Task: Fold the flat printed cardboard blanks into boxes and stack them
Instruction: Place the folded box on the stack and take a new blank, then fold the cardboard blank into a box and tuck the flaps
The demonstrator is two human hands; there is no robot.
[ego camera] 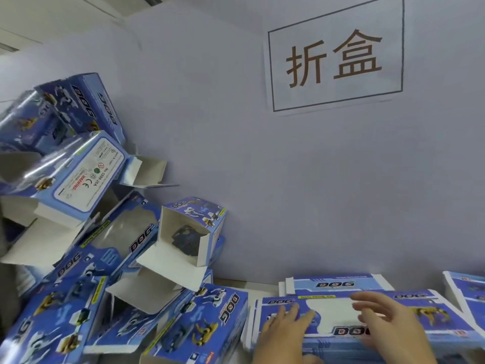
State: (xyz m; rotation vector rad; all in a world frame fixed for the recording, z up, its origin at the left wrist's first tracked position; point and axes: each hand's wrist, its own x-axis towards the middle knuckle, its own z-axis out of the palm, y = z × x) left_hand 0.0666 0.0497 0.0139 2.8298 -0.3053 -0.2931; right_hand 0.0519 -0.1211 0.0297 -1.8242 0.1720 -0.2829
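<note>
Pale lavender-grey wall [262, 179] filling most of the view — white sign [336, 57] with brown characters hanging on it, white ceiling [52, 17] showing upper left.

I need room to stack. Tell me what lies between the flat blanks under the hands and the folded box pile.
Head view: a narrow bare strip of pale table separates the flat blanks from the folded box pile.

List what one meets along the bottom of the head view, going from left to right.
Pile of folded boxes → left hand on the stack of flat blanks → right hand on the same stack → second stack of blanks at the right edge.
</note>
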